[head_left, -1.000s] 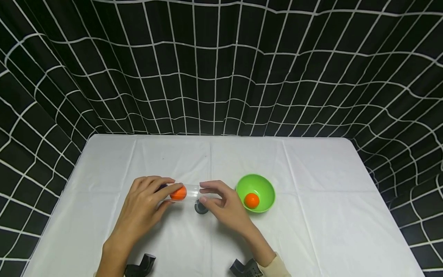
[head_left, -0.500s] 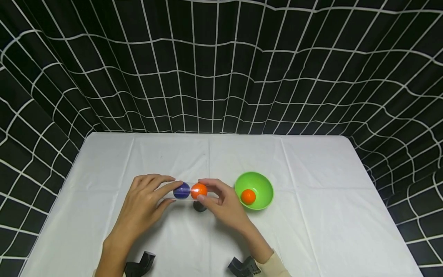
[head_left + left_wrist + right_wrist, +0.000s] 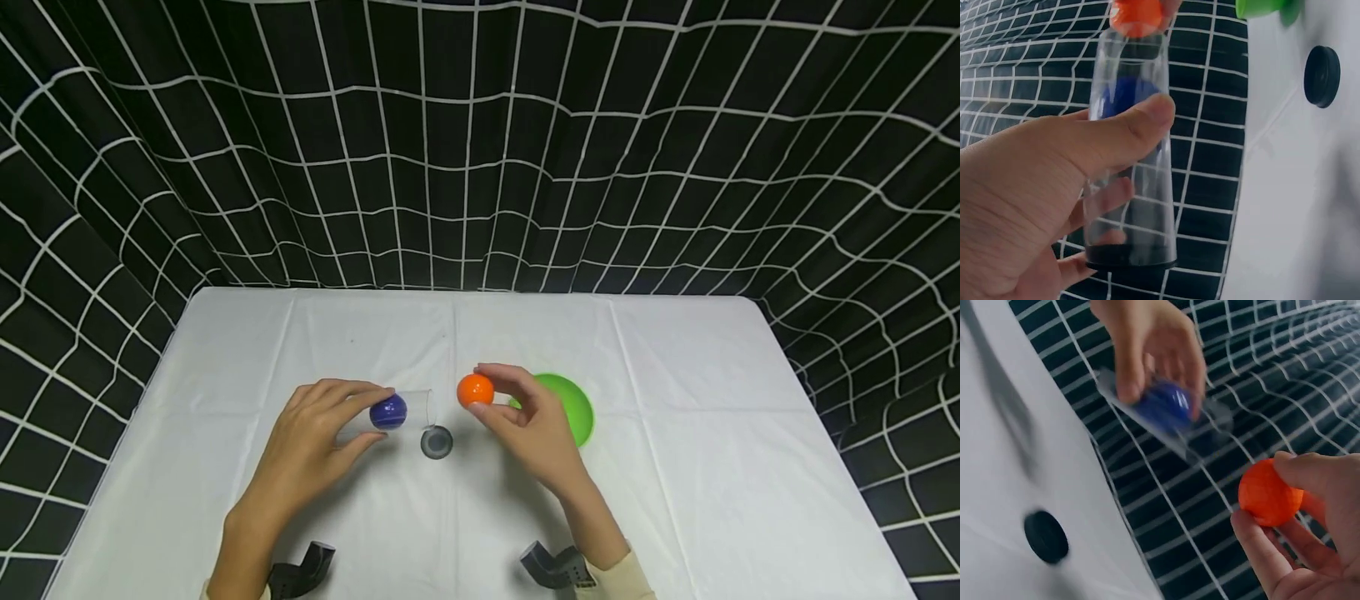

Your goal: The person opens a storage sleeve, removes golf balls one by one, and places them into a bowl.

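My left hand [image 3: 315, 442] curls in a sideways grip, thumb on top; my right hand [image 3: 528, 425] is raised, fingertips pinched together.

Bare white tablecloth [image 3: 675, 500] lies along the far edge and right side; round black cap [image 3: 437, 442] and green plastic bowl [image 3: 573, 400] crowd the middle.

Clear plastic tube [image 3: 390, 414], held lying sideways above the table [image 3: 675, 467] in the left hand [image 3: 318, 442], open mouth toward the right. Blue ball [image 3: 388, 412] sits inside, near the mouth. Orange ball [image 3: 476, 390], smooth and round, pinched in the right hand's [image 3: 536, 429] fingertips just beyond the tube's mouth, apart from it.
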`<state>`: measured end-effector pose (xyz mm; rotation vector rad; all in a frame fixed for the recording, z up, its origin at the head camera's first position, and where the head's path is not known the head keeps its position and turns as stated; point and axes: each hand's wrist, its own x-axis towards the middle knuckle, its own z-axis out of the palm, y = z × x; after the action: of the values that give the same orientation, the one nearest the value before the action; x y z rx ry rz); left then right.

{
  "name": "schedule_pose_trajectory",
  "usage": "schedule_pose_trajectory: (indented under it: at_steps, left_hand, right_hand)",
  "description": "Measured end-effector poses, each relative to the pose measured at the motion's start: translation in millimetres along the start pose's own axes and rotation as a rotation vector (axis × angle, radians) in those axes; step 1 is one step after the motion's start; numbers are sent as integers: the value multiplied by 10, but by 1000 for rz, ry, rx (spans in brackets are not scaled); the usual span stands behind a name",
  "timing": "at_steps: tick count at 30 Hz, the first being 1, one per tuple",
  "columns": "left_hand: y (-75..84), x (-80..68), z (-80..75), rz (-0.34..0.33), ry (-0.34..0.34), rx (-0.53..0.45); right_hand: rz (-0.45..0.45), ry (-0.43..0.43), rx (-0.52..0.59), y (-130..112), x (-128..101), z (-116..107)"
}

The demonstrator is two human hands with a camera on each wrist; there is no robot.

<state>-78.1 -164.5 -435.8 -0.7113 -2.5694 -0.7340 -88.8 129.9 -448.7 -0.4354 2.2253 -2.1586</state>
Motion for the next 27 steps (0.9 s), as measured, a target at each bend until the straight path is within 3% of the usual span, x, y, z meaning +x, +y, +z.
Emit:
schedule_pose_trajectory:
  at_steps: [4, 11, 27]
  left_hand:
    - [-23, -16, 1, -43, -8, -36]
    - [-45, -17, -3, -75, -21, -55]
    - [-59, -25, -32, -46, -4, -36]
  right_hand:
    - [-12, 28, -79, -21, -8, -216]
    - [-13, 65, -401, -50, -35, -565]
    - [-36, 45, -665, -28, -79, -725]
